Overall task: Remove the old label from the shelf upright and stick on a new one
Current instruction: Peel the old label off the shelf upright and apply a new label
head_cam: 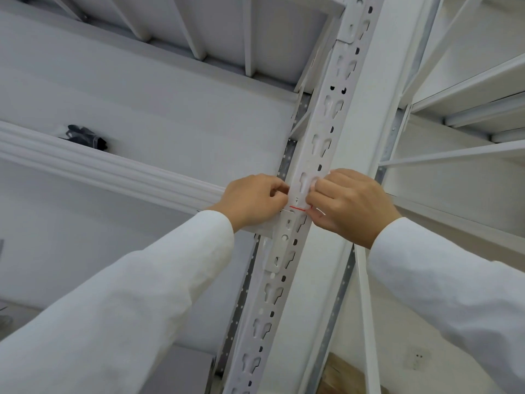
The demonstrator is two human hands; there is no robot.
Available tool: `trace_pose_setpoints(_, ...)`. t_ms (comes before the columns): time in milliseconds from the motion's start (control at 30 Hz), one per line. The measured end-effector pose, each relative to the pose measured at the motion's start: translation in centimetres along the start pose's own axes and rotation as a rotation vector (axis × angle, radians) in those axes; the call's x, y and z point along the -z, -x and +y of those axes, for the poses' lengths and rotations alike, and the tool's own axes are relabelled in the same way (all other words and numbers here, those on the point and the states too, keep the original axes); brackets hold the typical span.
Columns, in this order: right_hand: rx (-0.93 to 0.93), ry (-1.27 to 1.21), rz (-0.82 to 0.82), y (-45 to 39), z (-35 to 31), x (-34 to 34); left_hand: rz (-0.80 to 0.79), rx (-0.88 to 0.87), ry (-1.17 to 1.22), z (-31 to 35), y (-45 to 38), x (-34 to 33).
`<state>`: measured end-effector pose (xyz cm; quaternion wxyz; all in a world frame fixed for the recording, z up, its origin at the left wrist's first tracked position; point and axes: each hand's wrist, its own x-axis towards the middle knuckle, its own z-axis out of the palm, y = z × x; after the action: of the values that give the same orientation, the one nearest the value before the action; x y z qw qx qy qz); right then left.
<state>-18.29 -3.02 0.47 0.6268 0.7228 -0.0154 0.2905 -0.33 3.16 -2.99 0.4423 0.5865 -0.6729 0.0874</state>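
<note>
Head view, looking up along the white perforated shelf upright (318, 132). We have both hands at its front face, white sleeves (136, 294) reaching up. Left hand (252, 199) pinches the left edge of a white label (297, 201) with a red line; right hand (352, 204) pinches its right edge, fingertips curled. Label lies across the upright, just above a shelf beam bracket (284, 237). A dark bagged item (85, 136) sits on the shelf at left.
</note>
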Motion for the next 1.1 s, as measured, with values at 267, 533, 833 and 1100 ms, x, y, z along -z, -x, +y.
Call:
trace_pose_setpoints(267,-0.043,-0.092,-0.12,-0.3,0.0,0.5,-0.001,-0.024,-0.004,0.0,0.0,0.1)
trace_pose_setpoints(533,-0.044,-0.018,-0.004,0.0,-0.1,-0.1,0.016,-0.022,-0.007,-0.1,0.0,0.0)
trace_pose_setpoints(833,-0.029,0.088,0.106,0.0,-0.2,-0.3,0.009,-0.019,-0.007,-0.1,0.0,-0.1)
trace_pose_setpoints(1100,-0.009,-0.079,0.037,0.2,0.3,0.2,0.016,-0.025,-0.005,-0.2,0.0,0.0)
